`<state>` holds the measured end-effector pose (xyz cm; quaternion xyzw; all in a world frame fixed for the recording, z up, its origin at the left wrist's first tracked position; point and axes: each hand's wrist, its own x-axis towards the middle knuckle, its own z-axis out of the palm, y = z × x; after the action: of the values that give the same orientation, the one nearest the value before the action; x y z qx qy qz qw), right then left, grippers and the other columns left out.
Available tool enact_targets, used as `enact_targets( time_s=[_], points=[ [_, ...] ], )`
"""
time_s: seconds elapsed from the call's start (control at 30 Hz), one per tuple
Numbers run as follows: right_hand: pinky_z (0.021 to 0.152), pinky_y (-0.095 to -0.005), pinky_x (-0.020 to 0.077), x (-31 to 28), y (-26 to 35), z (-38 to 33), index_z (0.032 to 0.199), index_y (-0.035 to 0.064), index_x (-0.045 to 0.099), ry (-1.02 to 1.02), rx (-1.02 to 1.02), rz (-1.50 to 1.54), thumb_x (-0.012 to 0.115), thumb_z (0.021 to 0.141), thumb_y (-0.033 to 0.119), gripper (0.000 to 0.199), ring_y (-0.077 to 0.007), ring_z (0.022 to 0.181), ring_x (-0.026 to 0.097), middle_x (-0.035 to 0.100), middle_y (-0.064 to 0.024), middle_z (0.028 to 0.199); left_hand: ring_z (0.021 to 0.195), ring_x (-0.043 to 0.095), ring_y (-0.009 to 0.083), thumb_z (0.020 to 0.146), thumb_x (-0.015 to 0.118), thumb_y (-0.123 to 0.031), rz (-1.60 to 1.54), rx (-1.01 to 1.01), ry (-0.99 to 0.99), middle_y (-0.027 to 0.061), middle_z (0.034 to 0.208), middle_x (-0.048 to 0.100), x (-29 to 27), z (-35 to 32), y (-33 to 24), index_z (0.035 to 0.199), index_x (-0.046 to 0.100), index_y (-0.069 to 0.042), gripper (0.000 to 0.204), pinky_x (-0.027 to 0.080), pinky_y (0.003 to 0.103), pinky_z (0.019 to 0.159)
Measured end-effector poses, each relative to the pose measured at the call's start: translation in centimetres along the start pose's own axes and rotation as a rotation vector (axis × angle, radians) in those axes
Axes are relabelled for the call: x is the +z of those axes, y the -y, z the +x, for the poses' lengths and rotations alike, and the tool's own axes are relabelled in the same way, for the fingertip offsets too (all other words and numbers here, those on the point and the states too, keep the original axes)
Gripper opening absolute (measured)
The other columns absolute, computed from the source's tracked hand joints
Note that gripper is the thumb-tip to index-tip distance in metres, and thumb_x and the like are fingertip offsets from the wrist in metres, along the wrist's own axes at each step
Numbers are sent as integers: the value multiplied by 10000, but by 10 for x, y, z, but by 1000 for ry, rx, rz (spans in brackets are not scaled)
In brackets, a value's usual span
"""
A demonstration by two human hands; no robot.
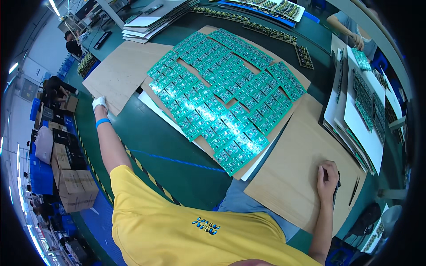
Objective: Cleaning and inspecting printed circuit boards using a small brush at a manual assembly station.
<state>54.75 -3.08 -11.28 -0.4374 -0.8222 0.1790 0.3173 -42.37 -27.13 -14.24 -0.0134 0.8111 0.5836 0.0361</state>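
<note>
My left arm, with a blue wrist band [103, 122], reaches far out to the left. White coverings are on the fingers of my left hand [100, 103], which is closed on the near edge of a brown cardboard sheet [128, 73]. In front of me, green circuit board panels [213, 88] lie in rows on another cardboard piece, some overlapping. My right hand [328, 175] rests with curled fingers on a cardboard sheet [288, 177] at the right; what it holds, if anything, is hidden. Beside it lie dark tweezers [354, 190] and a partly hidden black object [339, 179].
White boards stacked with circuit panels [355, 119] stand at the right; another board stack [151, 20] is at the far left. Rows of assembled boards [266, 31] line the far table. A co-worker's hands [356, 42] are at the upper right. Cartons [75, 186] stand on the left floor.
</note>
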Motion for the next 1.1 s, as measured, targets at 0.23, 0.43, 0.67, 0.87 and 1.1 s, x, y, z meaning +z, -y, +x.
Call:
enact_targets(
  time_s=[0.23, 0.43, 0.67, 0.87, 1.1],
  points=[
    [799, -360, 505, 1, 0, -1, 904, -24, 629, -3, 16, 30, 640, 913, 4, 32, -294, 876, 640, 645, -154, 966, 1142, 665, 356, 935, 691, -113, 38, 39, 90, 235, 1326, 636, -1, 14, -1, 1402, 526, 19, 512, 559, 458, 953],
    [794, -353, 505, -1, 2, -2, 903, -24, 631, -11, 45, 48, 645, 900, -4, 24, -292, 875, 640, 643, -156, 966, 1158, 662, 373, 898, 782, -143, -242, -77, 44, 211, 1355, 632, 21, -10, -14, 1415, 516, 18, 603, 562, 465, 965],
    [803, -355, 503, 2, 4, 2, 897, -21, 628, -3, 5, 7, 648, 896, -6, 25, -292, 876, 637, 642, -159, 960, 1122, 678, 359, 760, 883, -18, -330, -23, 174, 203, 1329, 642, 58, -148, 2, 1406, 504, 58, 753, 580, 438, 955],
    [772, -351, 504, 1, -1, 0, 899, -19, 630, -13, -30, 38, 652, 883, -29, 28, -295, 867, 641, 642, -161, 963, 1116, 681, 356, 683, 893, 87, -215, 119, 39, 219, 1321, 635, 63, -97, 15, 1487, 409, 85, 939, 590, 421, 941],
    [775, -350, 507, 0, 1, 0, 904, -16, 631, -14, -27, 8, 663, 882, -19, 40, -293, 868, 643, 642, -155, 963, 1141, 665, 362, 760, 794, 149, -327, 59, 214, 250, 1410, 558, 60, -94, 45, 1650, 91, -14, 1146, 585, 430, 944]
  ],
)
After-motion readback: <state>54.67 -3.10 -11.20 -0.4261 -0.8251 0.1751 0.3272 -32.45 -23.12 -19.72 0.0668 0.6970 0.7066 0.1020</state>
